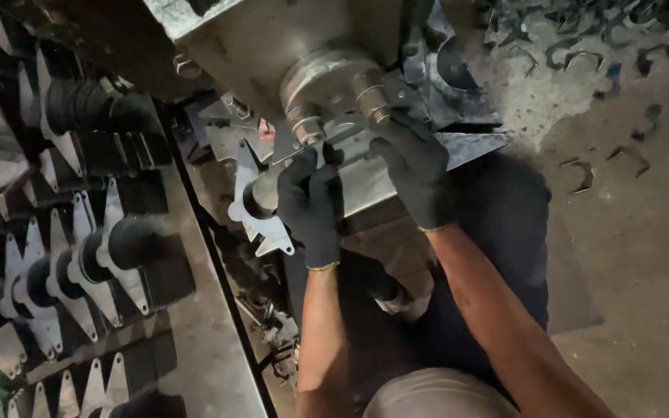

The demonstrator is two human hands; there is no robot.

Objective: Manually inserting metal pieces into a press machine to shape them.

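Both my hands wear black gloves. My left hand (311, 203) grips a metal part (261, 213): a flat pale plate with a short dark tube through it, held against the fixture of a grey machine (272, 39). My right hand (414, 166) presses on the machine's fixture next to two round metal posts (334, 101), fingers curled over the metal there. The two hands are close together, just below the machine's round head.
A slanted rack (79, 255) at left carries rows of the same plate-and-tube parts. Several small curved metal offcuts (582, 174) lie on the concrete floor at upper right. My dark trouser leg (497, 232) is below the machine.
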